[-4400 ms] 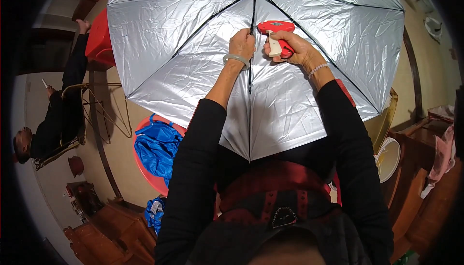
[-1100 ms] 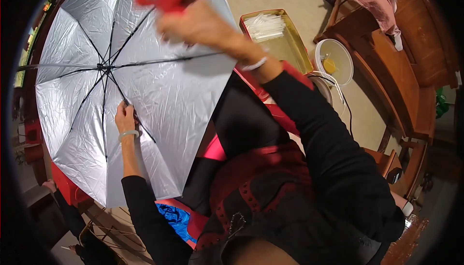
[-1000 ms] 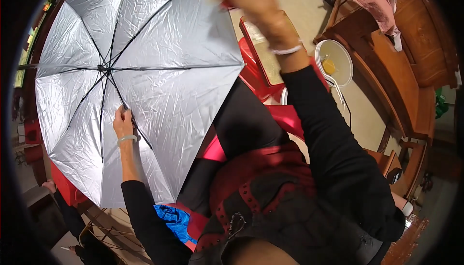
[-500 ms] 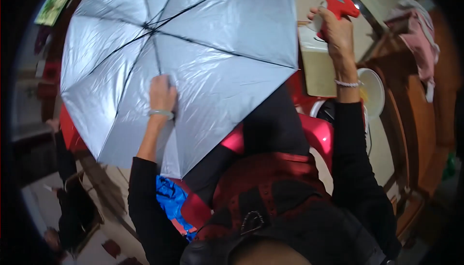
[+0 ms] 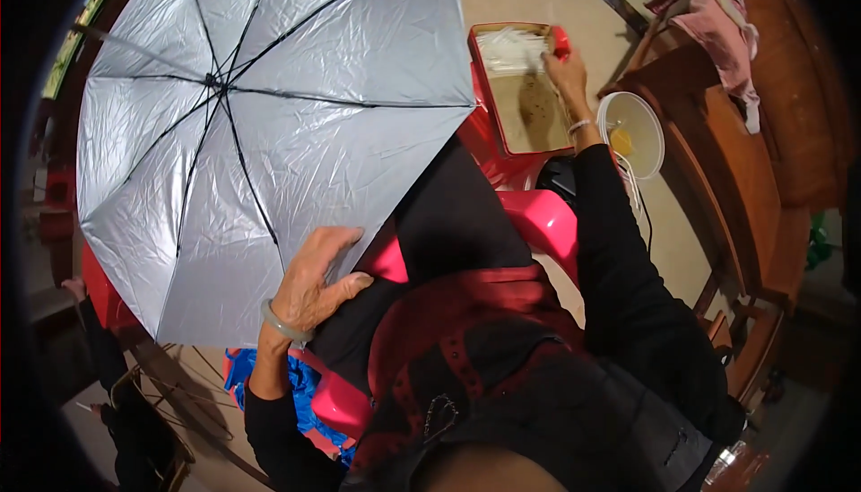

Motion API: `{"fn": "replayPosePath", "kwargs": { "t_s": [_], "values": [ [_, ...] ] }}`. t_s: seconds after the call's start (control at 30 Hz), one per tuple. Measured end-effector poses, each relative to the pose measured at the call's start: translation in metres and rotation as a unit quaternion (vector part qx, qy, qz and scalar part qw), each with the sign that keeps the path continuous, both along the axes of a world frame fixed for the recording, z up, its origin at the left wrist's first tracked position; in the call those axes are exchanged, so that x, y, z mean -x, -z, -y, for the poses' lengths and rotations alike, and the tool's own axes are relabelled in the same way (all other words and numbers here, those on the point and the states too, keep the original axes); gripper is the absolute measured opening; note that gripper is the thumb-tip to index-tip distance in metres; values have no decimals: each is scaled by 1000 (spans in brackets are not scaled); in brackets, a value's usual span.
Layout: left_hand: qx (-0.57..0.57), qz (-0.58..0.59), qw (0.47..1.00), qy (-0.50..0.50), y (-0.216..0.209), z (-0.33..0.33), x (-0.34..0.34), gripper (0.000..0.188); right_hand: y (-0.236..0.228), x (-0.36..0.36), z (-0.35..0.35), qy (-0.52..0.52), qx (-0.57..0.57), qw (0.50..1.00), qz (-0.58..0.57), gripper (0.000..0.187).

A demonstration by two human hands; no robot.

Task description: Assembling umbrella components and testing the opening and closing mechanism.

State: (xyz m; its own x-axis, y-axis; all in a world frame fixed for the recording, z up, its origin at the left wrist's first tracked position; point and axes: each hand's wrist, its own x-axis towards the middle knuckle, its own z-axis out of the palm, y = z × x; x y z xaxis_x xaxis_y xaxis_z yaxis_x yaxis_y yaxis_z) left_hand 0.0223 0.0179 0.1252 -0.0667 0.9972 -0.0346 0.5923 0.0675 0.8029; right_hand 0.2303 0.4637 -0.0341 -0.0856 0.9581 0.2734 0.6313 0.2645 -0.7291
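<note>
An opened umbrella [image 5: 350, 142] with a silvery inside and dark ribs spreads over the left and middle, its underside toward me. At its lower edge is my left hand [image 5: 314, 286], thumb and fingers apart, a pale bangle on the wrist. Whether its fingertips touch the fabric I cannot tell. Over the right rim of a red-edged shallow tray [image 5: 476, 61], my right hand [image 5: 569, 84] is closed around a red tagging gun [image 5: 561, 42], mostly hidden and smeared. Thin white strips [image 5: 513, 49] lie in the tray's far part.
The tray rests on a red stool [image 5: 502, 165]. A white bucket [image 5: 647, 138] with something yellow inside stands to its right, near brown wooden furniture [image 5: 717, 133] draped with a pink cloth [image 5: 717, 30]. Blue crinkled material [image 5: 307, 402] lies lower left. Another person's arm [image 5: 103, 348] shows far left.
My right hand has lowered the tagging gun from the upper right to the tray. My left hand has come off the umbrella's inner panel, down to its lower edge; the view has shifted.
</note>
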Motion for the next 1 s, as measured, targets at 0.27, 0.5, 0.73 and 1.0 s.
{"fn": "replayPosePath", "kwargs": {
  "t_s": [0.27,0.5,0.73,1.0],
  "values": [
    [28,-57,997,-52,15,8,-1,45,34,-27,45,-13,131,976,175,42],
    [16,-58,997,-45,16,5,-4,45,90,-30,45,-70,137,938,310,61],
    [28,-55,996,-61,18,4,-6,44,59,-7,69,-54,163,928,329,61],
    [13,-77,994,-70,18,7,-12,44,29,3,66,-152,242,913,290,47]
  ]
}}
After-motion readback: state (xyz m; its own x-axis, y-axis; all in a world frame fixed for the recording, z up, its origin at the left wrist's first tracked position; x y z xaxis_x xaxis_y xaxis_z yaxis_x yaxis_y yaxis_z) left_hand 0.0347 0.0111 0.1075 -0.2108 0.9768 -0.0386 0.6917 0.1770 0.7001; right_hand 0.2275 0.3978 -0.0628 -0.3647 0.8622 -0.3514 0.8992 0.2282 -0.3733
